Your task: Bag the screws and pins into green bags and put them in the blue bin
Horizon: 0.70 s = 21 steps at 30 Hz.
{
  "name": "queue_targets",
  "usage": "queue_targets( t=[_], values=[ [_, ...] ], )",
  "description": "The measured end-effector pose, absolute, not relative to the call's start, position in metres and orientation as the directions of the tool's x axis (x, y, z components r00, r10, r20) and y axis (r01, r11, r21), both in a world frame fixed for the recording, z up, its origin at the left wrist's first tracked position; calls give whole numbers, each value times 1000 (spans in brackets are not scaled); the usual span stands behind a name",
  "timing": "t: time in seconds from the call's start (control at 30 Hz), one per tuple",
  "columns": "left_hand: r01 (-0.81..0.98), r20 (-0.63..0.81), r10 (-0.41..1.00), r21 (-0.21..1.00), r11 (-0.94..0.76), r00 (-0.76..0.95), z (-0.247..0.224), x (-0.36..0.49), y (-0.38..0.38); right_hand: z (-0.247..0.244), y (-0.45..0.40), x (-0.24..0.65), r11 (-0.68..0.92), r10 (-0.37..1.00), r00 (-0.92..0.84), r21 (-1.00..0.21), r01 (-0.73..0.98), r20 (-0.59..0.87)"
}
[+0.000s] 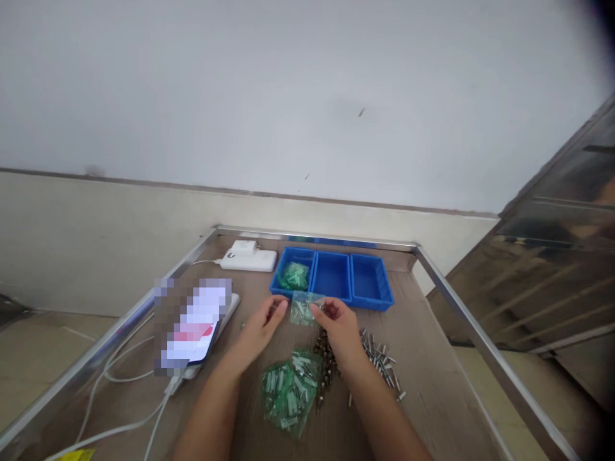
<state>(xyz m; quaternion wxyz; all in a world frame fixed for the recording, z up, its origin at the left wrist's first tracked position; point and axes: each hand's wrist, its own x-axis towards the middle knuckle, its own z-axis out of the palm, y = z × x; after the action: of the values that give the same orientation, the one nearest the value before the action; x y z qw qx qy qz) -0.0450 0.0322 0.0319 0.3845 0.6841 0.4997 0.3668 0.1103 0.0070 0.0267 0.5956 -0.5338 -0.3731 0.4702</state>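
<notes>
- White cables [113, 374]: loose loops near the left edge of the steel-rimmed worktop [432, 384], running toward its near left corner.
- Yellow label [74, 454]: at the near left edge, partly out of view.
- Smartphone [195, 326]: screen blurred, lying on a white flat device [233, 308] near the left edge.
- White power bank [247, 260]: at the far edge, left of centre, with a white plug [244, 247] on top and a cable attached.
- Left hand [262, 330]: centre of the worktop, fingers [281, 308] pressed together, their tips at the left edge of the clear bag; grip not certain.
- Green-tinted plastic bags [291, 390]: a filled group near the near edge, holding pale cylindrical pieces.
- Small clear plastic bag [303, 307]: held up between both hands, just in front of the tray.
- Blue three-compartment tray [369, 282]: along the far edge; left compartment holds a green-tinted bag [293, 276], the other two show only blue.
- Right hand [339, 326]: fingers [319, 310] pinching the clear bag's right edge.
- Brass threaded fittings [327, 358]: loose heap beneath the right hand.
- Steel rivets [379, 362]: loose scatter to the right of the brass heap.
</notes>
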Motion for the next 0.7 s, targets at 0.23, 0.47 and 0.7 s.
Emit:
queue_targets(
  t=[0.23,0.47,0.7],
  values=[
    [401,109,932,881,-252,346,29,-40,28,32,3,108,-20,967,238,-955,-296,-94],
    [375,260,911,849,-374,319,38,-46,30,29,3,113,66,989,143,-949,-308,22],
    [333,303,906,857,-394,295,45,-43,28,34,4,114,12,990,138,-940,-341,-37]
  ],
)
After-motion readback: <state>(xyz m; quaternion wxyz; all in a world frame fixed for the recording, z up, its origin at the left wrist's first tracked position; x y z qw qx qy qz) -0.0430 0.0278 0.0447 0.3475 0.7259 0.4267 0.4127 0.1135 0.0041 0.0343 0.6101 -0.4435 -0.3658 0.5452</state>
